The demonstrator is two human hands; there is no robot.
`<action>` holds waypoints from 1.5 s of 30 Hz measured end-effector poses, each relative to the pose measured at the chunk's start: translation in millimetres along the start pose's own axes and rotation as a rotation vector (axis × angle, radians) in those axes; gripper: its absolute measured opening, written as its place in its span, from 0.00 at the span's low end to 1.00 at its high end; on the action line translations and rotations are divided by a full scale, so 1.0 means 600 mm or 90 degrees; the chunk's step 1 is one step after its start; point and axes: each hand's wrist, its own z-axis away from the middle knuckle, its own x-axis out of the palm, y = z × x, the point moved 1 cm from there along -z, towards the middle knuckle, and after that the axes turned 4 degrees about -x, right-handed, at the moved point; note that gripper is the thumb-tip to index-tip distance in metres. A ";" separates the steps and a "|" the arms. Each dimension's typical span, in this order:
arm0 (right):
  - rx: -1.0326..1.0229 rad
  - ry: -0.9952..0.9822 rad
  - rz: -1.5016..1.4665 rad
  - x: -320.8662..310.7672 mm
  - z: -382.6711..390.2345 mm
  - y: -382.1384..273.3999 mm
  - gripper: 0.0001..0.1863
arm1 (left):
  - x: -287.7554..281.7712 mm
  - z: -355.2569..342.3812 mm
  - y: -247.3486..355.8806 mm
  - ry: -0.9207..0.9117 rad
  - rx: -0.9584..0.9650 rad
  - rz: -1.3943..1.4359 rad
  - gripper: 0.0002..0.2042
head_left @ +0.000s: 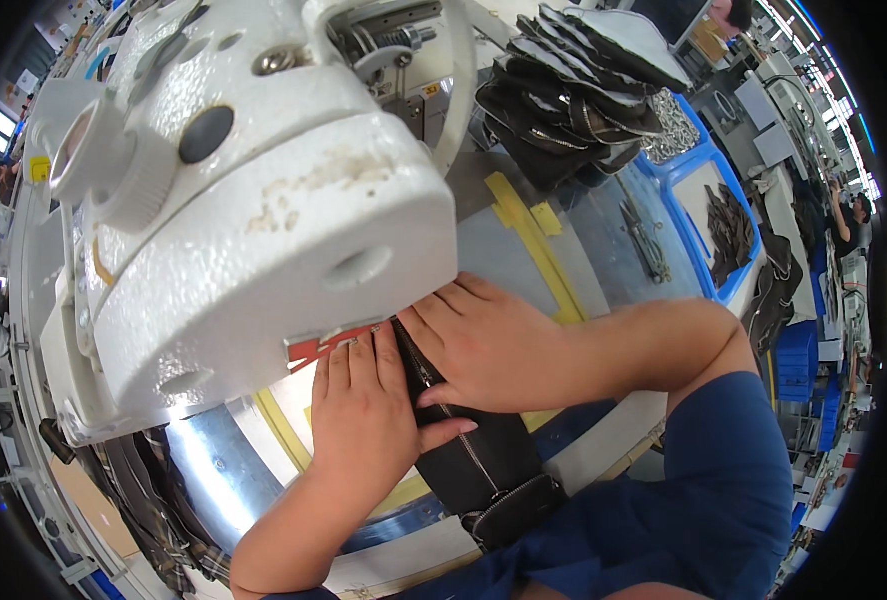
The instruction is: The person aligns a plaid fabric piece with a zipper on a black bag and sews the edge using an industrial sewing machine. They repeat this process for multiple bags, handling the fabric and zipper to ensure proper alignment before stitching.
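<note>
Zippered dark fabric (476, 455) lies on the near side of my white sewing machine (294, 230), its far end running in beneath the machine's lower edge and its near end reaching back toward my body, where a curled part with more zip rests. I have both hands laid flat on the work, close beside each other, fingers stretched and not gripping: my left hand (364, 415) is just in front of the machine, its fingertips by the red piece (326, 345) on the machine's edge, and my right hand (504, 345) is at the machine's near right corner, palm down across the fabric. My two thumbs point at each other over the zip. I judge this to be the guiding step, the piece held level for stitching along the zip; needle and foot are hidden from me behind the machine's bulk. The next move, I think, calls for even pressure and a straight zip line, with fingertips clear of the needle. Beyond the machine's right side sit a stack of dark zippered pieces (574, 110) and a blue tray (704, 158) of small dark strips.
</note>
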 end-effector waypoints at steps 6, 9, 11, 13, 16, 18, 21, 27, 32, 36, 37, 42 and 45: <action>-0.004 -0.014 0.012 -0.006 -0.004 0.002 0.49 | -0.003 -0.007 -0.001 0.026 0.007 -0.004 0.64; 0.004 -0.014 0.004 -0.006 -0.004 0.001 0.49 | -0.001 -0.010 -0.002 0.032 0.011 -0.006 0.64; 0.005 -0.011 -0.001 -0.006 -0.004 0.001 0.48 | -0.001 -0.009 -0.003 0.036 0.015 -0.014 0.64; 0.005 -0.010 0.001 -0.005 -0.004 0.002 0.48 | 0.001 -0.011 -0.002 0.038 0.014 -0.011 0.64; 0.002 -0.005 0.000 -0.005 -0.004 0.003 0.48 | 0.000 -0.012 -0.001 0.040 0.008 -0.007 0.64; 0.003 -0.003 -0.007 -0.005 -0.004 0.003 0.48 | -0.001 -0.013 0.000 0.048 0.005 -0.011 0.63; 0.004 0.000 -0.015 -0.007 -0.005 0.002 0.48 | -0.004 -0.012 0.001 0.063 0.005 -0.020 0.60; -0.003 -0.001 0.003 -0.008 -0.003 0.000 0.48 | -0.001 -0.011 0.003 0.061 0.001 -0.010 0.61; 0.013 0.050 -0.004 0.006 0.007 0.000 0.49 | -0.004 -0.006 0.007 0.025 -0.025 -0.001 0.66; 0.034 0.017 -0.022 0.007 0.000 -0.001 0.51 | -0.007 -0.001 0.010 0.012 -0.026 -0.035 0.66; 0.040 -0.002 -0.033 0.000 -0.001 0.000 0.51 | -0.013 -0.002 0.014 -0.031 -0.046 -0.038 0.66; 0.135 -0.130 -0.162 -0.117 0.008 0.039 0.42 | -0.021 0.014 0.006 -0.021 -0.030 -0.071 0.63; 0.160 0.342 0.038 -0.164 0.054 0.104 0.26 | -0.033 0.033 -0.009 -0.057 -0.039 -0.081 0.60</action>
